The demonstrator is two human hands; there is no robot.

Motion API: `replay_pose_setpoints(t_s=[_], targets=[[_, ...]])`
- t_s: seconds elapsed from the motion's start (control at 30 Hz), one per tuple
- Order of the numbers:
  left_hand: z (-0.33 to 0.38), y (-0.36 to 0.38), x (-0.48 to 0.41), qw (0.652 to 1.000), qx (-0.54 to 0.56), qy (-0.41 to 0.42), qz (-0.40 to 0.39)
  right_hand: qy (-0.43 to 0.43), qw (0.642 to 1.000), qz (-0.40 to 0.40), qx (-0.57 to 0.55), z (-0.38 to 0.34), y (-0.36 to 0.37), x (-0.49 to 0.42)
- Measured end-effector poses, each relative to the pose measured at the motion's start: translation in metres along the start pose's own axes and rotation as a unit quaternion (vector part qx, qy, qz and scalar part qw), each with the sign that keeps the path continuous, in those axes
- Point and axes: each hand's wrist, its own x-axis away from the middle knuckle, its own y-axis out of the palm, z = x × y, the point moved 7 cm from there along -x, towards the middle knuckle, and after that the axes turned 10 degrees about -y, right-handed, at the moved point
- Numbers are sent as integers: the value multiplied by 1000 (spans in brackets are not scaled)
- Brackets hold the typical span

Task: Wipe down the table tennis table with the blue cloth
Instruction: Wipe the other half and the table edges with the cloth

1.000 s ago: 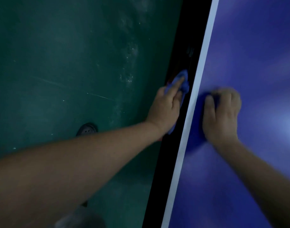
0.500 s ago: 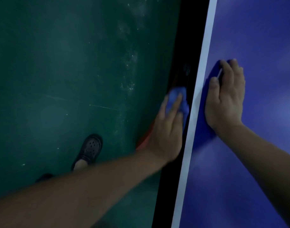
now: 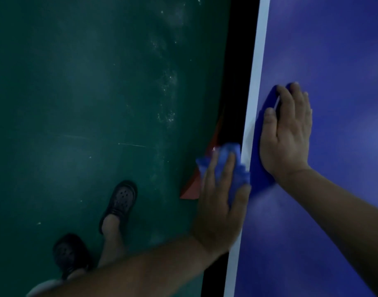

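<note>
The table tennis table (image 3: 333, 50) fills the right of the view, blue with a white line (image 3: 256, 82) along its left edge. My left hand (image 3: 220, 202) presses the crumpled blue cloth (image 3: 237, 168) against the table's dark side edge, fingers flat over it. My right hand (image 3: 286, 133) lies flat on the blue tabletop just inside the white line, fingers stretched out and holding nothing.
A dark green floor (image 3: 87, 93) with pale scuff marks lies left of the table. My feet in dark perforated clogs (image 3: 121, 200) stand on it. A red-orange patch (image 3: 192, 187) shows under the table edge beside the cloth.
My left hand has slid the cloth toward me along the table's side edge. My right hand went from curled to flat on the tabletop. My feet have come into view.
</note>
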Motion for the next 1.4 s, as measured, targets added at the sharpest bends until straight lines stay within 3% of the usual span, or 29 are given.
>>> replay_pose_setpoints(t_s=[0.1,0.23,0.5,0.63,0.83,0.93,1.1,1.23,1.4], targets=[[33,-8,-84,999,-27,36,23,1,1000,1,-4,-1,0,0],[73,-21,-170,999,-9,14,40,4,1000,3,-7,-2,-1,1],[-5,1,-15,999,28,4,-24,3,1000,-5,0,-1,0,1],[9,-1,-39,1000,-1,-3,-23,2,1000,-6,0,-1,0,0],[73,-17,-161,1000,0,-6,15,6,1000,-11,1,-2,-1,0],[84,-21,-181,1000,-6,-2,24,7,1000,-13,2,-3,0,-1],[49,-14,-118,998,23,23,48,6,1000,-14,8,-2,0,1],[18,-3,-55,999,36,18,12,6,1000,-10,7,0,1,1],[9,0,-47,998,52,26,8,-1,1000,-12,13,1,2,0]])
